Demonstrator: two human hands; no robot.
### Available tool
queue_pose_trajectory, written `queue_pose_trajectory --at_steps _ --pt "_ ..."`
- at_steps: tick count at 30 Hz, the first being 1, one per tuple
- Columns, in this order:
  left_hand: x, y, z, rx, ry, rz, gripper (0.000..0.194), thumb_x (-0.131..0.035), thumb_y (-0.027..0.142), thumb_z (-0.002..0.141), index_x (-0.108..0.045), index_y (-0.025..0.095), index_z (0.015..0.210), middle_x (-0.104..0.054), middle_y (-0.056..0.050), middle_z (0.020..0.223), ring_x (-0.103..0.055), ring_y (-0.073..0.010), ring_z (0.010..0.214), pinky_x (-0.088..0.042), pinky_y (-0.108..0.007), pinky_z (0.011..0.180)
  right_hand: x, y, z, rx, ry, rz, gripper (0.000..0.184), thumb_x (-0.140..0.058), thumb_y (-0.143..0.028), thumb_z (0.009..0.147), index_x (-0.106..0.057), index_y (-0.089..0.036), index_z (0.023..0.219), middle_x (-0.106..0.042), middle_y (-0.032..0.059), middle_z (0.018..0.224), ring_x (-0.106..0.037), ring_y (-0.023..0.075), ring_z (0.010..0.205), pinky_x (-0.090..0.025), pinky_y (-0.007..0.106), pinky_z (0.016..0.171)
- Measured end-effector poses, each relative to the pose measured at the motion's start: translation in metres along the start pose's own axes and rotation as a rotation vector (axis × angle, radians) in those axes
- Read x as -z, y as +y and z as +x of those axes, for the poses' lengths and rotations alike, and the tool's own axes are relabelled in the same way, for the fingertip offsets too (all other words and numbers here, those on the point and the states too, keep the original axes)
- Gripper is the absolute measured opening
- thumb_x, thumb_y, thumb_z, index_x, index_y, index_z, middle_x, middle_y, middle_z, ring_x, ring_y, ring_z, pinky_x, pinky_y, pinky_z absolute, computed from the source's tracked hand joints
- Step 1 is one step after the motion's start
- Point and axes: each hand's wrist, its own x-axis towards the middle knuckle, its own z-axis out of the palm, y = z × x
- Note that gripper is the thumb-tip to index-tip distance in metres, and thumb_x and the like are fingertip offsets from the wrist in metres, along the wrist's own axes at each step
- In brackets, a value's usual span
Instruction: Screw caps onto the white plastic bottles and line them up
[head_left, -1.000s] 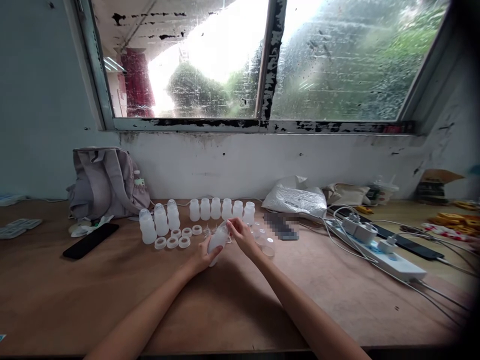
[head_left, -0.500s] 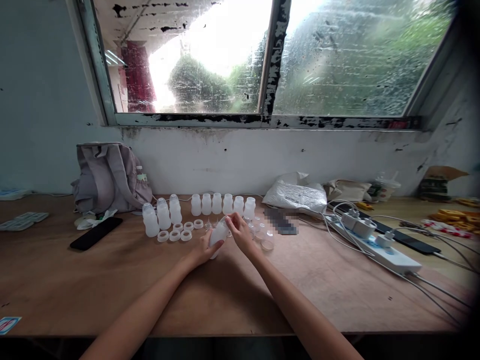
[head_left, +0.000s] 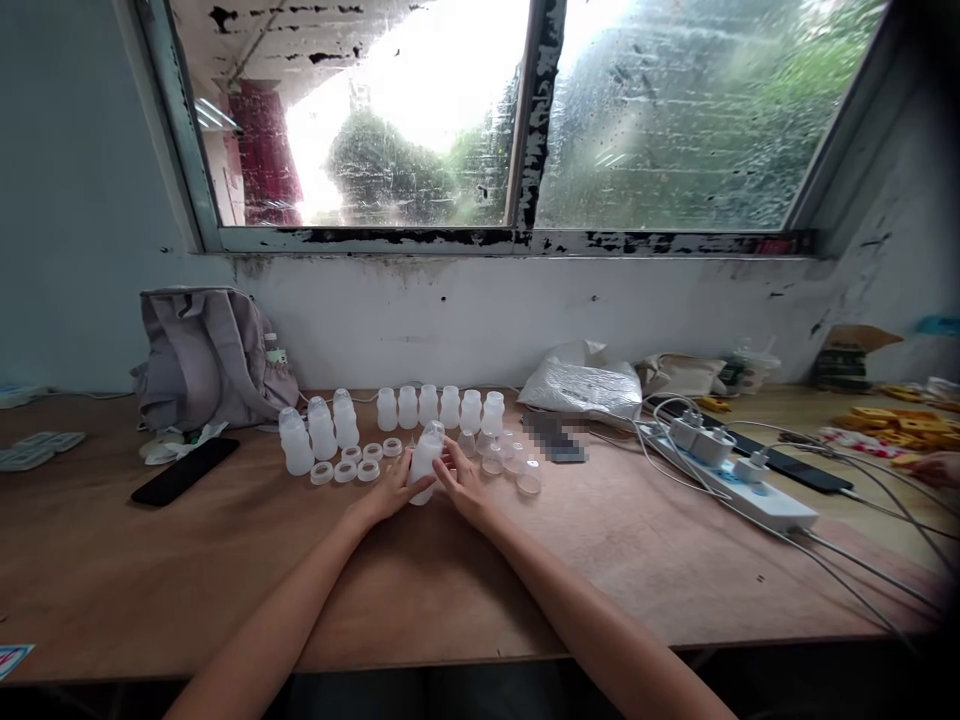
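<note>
Left hand (head_left: 393, 494) grips a frosted baby bottle (head_left: 425, 458). Right hand (head_left: 466, 492), half-open, touches its side. 6 uncapped bottles (head_left: 428, 406) stand behind.

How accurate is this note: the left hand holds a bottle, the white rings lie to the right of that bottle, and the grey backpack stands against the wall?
Not quite: in the current head view, the white rings lie to the left of the bottle that the left hand holds, not the right.
</note>
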Motion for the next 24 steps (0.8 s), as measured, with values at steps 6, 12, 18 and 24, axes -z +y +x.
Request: queue_pose_trajectory --at_steps 6,12,18,24 --pt "0.009 -0.007 0.002 -0.03 -0.065 -0.072 0.048 -0.063 0.041 0.062 -0.045 0.017 0.099 -0.056 -0.005 0.09 -0.054 -0.0177 0.079 -0.044 -0.03 0.069 0.004 -0.001 0.0 0.043 -0.018 -0.024 0.027 -0.039 -0.039 0.082 -0.053 -0.018 0.093 -0.057 0.0051 0.09 -0.053 0.0151 0.077 -0.042 0.027 0.07" --pt "0.013 -0.004 -0.001 -0.005 -0.018 -0.066 0.069 -0.071 0.037 0.052 -0.039 0.02 0.111 -0.051 -0.007 0.103 -0.051 -0.0214 0.091 -0.044 -0.034 0.074 0.0 -0.004 -0.002 0.053 -0.033 -0.086 0.031 -0.035 -0.04 0.083 -0.058 -0.018 0.084 -0.058 0.0043 0.081 -0.052 0.015 0.072 -0.041 0.026 0.065" --pt "0.023 0.033 -0.002 -0.062 0.371 -0.034 0.043 -0.05 0.038 0.075 -0.041 0.024 0.115 -0.047 -0.006 0.114 -0.047 -0.0179 0.101 -0.038 -0.032 0.085 -0.001 -0.001 -0.003 0.057 0.012 -0.115 0.03 -0.035 -0.039 0.084 -0.057 -0.018 0.081 -0.057 0.0042 0.078 -0.05 0.0144 0.07 -0.04 0.025 0.063" --pt "0.06 0.06 0.017 -0.09 0.268 0.194 0.026 -0.05 0.039 0.073 -0.057 0.022 0.092 -0.061 -0.002 0.088 -0.055 -0.017 0.082 -0.042 -0.027 0.075 -0.002 0.003 -0.004 0.051 0.034 -0.125 0.031 -0.036 -0.04 0.084 -0.057 -0.019 0.076 -0.057 0.0041 0.077 -0.05 0.0145 0.068 -0.04 0.026 0.062"
